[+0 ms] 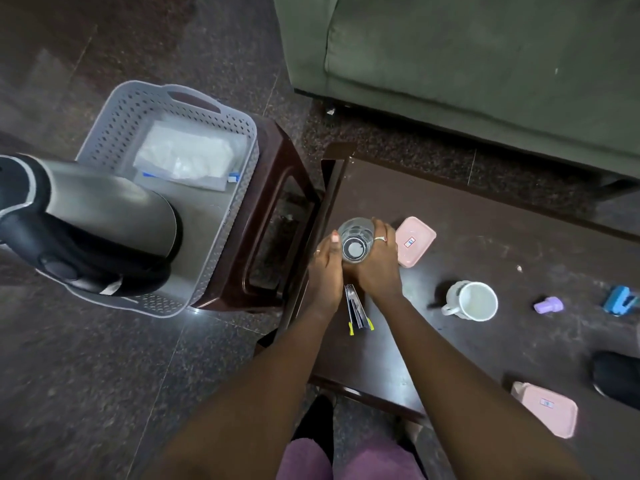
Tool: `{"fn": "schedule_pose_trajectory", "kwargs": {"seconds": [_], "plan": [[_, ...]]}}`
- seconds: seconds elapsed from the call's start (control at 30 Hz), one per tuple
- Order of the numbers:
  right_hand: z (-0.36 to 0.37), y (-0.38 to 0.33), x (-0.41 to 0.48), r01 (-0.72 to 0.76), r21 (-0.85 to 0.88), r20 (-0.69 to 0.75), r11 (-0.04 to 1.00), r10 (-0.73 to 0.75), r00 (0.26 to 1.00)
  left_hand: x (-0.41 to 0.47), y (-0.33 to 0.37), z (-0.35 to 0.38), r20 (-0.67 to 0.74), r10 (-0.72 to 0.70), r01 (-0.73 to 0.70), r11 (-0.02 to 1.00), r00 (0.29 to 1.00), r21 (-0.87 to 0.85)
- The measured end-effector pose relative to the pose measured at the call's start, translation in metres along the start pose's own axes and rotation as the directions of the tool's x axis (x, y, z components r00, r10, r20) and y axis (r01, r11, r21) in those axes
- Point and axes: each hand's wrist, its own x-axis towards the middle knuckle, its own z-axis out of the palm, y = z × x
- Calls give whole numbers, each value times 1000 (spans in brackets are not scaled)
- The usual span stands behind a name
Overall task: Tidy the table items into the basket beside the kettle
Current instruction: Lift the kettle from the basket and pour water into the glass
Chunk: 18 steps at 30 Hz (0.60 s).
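Note:
A clear drinking glass (pixel 355 239) stands upright near the left end of the dark wooden table (pixel 485 258). My left hand (pixel 325 268) curls round its left side and my right hand (pixel 377 261) round its right side, so both hold it. To the left, a grey perforated basket (pixel 221 188) rests on a brown stool (pixel 277 188) and holds a white plastic packet (pixel 188 157). A steel and black kettle (pixel 93 223) looms in front of the basket's near left part.
On the table lie a pink lidded box (pixel 415 241), a folded metal tool with yellow tips (pixel 358 308), a white mug (pixel 472 301), a purple piece (pixel 548 304), a blue item (pixel 621 299), another pink lid (pixel 547 408) and a black object (pixel 616 377). A green sofa (pixel 485 57) stands behind.

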Motion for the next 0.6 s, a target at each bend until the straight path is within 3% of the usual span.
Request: {"fn": "schedule_pose_trajectory", "kwargs": {"seconds": [0.3, 0.43, 0.6], "plan": [[-5, -5, 3, -21, -72, 40, 997, 24, 999, -2, 5, 1, -34, -47, 49, 997, 998, 62], [-12, -20, -9, 30, -156, 32, 987, -26, 999, -7, 25, -20, -125, -24, 30, 999, 992, 46], [-1, -88, -27, 217, 81, 34, 973, -220, 975, -18, 45, -71, -347, 60, 15, 978, 936, 210]]}}
